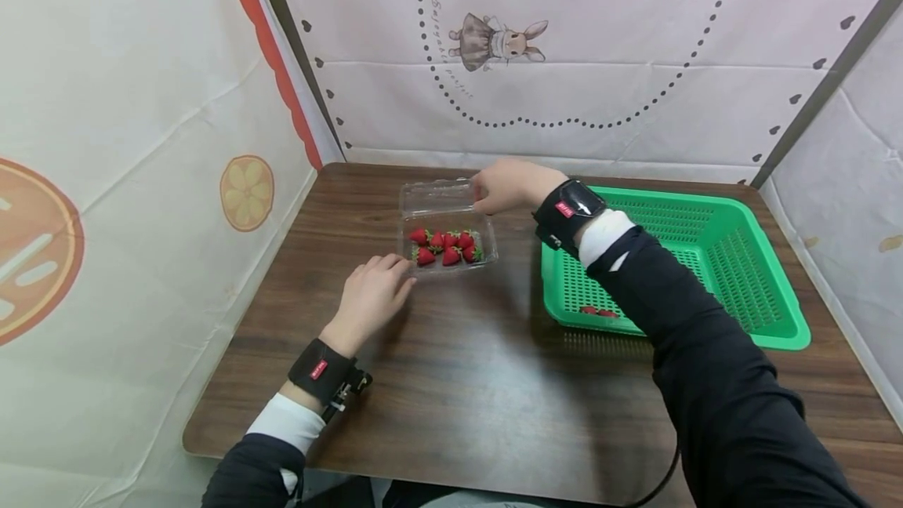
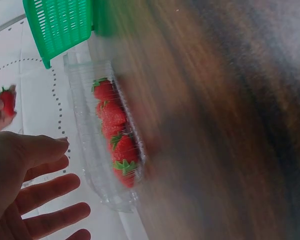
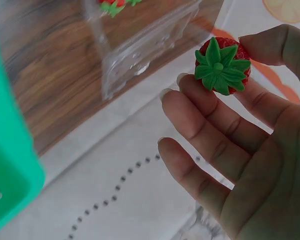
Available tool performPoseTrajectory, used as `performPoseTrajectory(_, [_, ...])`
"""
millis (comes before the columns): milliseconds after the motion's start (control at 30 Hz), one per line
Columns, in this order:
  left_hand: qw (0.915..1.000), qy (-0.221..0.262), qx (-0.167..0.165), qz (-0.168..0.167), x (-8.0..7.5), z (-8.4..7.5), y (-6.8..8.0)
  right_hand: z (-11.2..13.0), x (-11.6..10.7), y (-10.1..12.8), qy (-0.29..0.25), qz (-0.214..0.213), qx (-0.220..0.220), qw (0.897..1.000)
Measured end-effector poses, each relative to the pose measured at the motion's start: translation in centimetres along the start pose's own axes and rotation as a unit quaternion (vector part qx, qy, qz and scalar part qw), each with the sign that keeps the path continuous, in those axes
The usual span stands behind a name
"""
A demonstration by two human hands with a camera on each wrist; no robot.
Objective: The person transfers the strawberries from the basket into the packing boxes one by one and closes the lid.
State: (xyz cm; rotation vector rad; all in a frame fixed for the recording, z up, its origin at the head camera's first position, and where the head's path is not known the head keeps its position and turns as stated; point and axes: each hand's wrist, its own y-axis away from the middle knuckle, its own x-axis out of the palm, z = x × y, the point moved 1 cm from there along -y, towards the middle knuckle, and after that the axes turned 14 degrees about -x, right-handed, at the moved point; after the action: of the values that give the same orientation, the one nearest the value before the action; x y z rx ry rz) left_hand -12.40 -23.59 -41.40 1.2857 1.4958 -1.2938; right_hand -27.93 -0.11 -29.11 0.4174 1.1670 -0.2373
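Observation:
My right hand point(image 1: 518, 185) pinches a red strawberry point(image 3: 220, 67) between thumb and fingers, its green leafy cap turned toward the right wrist camera. That hand is above the far right side of a clear plastic clamshell box point(image 1: 491, 248). Several strawberries point(image 1: 450, 256) sit in rows inside the box, whose lid point(image 1: 426, 201) is folded back toward the wall. My left hand point(image 1: 374, 295) is at the box's near left corner, and in the left wrist view its fingers point(image 2: 55, 190) are spread and hold nothing. From the head view, the pinched strawberry is hidden behind my right hand.
A green perforated basket point(image 1: 758, 273) stands on the right of the brown wooden table point(image 1: 487, 382), partly under my right forearm. A few strawberries point(image 1: 589, 310) lie at its near left end. White printed cloth point(image 1: 600, 85) hangs around the table's back and sides.

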Motion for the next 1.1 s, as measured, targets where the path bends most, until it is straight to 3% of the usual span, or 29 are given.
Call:
performPoseTrajectory(233, [0.9999,-0.002,-0.001,0.01,0.4,0.1,0.3,1.5,1.0,-3.1,0.003,0.013,-0.001,1.0])
performPoseTrajectory(633, [1.0,-0.003,0.005,0.005,0.5,0.2,0.5,2.1,4.5,-7.7,0.018,0.04,-0.001,0.999])
performPoseTrajectory(1100, [0.9997,-0.013,-0.009,0.017,0.4,0.0,0.7,3.0,8.9,-10.8,0.099,0.075,0.034,0.992])
